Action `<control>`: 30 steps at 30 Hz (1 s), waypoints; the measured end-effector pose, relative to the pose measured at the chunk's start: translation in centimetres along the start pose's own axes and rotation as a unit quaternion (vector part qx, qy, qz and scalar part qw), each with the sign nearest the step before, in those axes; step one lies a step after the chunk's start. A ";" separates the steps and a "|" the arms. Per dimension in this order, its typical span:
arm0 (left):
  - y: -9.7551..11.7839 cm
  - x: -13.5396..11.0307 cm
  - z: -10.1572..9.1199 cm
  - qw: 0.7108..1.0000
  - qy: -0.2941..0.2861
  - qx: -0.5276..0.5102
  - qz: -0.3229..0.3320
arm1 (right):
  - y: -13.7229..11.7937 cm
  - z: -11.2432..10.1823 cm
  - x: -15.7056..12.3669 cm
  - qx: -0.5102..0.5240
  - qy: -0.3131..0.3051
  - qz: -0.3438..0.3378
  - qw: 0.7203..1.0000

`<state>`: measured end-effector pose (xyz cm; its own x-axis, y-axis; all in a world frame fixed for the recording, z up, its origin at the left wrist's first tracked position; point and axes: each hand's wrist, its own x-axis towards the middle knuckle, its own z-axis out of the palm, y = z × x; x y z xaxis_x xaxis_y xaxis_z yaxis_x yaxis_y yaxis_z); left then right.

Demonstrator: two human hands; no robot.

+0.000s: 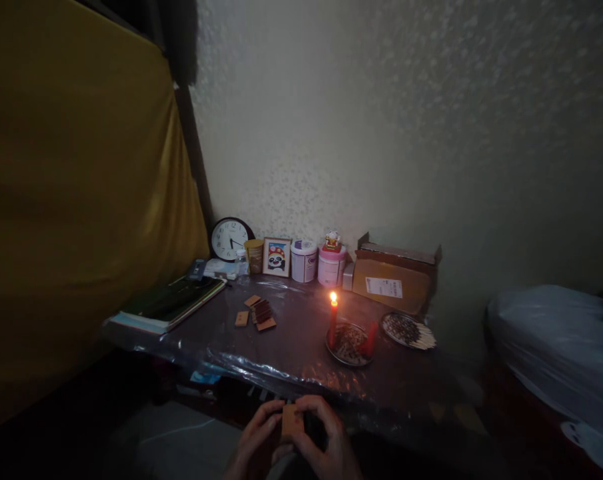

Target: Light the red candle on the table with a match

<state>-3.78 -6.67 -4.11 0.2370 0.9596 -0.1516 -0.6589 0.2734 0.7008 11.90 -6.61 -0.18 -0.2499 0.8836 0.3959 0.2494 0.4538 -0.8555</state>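
At the near side of the table, low in the head view, a small tan matchbox [292, 423] sits between both hands. My left hand [259, 430] grips its left side with bent fingers. From the right, my right hand [326, 433] curls its fingers and thumb round the box. Beyond them, a lit red candle [333, 323] stands on a round metal plate [351, 364] strewn with dark bits, a shorter red candle piece [370, 339] beside it. Several pale matchsticks [424, 337] lie on a second plate [385, 320]. More matchboxes [241, 319] lie loosely grouped at the left middle.
Plastic sheeting covers the table [291, 347]. Along the wall stand a clock [230, 239], a panda picture frame [276, 257], tubs [304, 261] and a cardboard box [389, 277]. Books [176, 303] lie at left beside a yellow curtain [81, 200]. A bagged bundle [556, 340] is at right.
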 end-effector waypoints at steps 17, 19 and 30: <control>1.5 -1.4 1.4 0.997 -0.069 0.003 -0.027 | -0.8 -0.2 -0.1 0.026 -0.040 -0.033 0.998; 1.8 -1.6 1.9 0.997 -0.057 0.037 -0.022 | -1.4 -0.4 0.0 0.029 -0.044 -0.028 0.998; 2.2 -0.3 4.3 0.992 -0.061 0.107 -0.004 | -1.6 -1.9 0.0 0.029 -0.006 -0.001 1.000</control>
<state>-2.20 -6.66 0.46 0.3351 0.9387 -0.0810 -0.4924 0.2478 0.8343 13.27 -7.15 1.82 -0.2611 0.8810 0.3946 0.1939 0.4483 -0.8726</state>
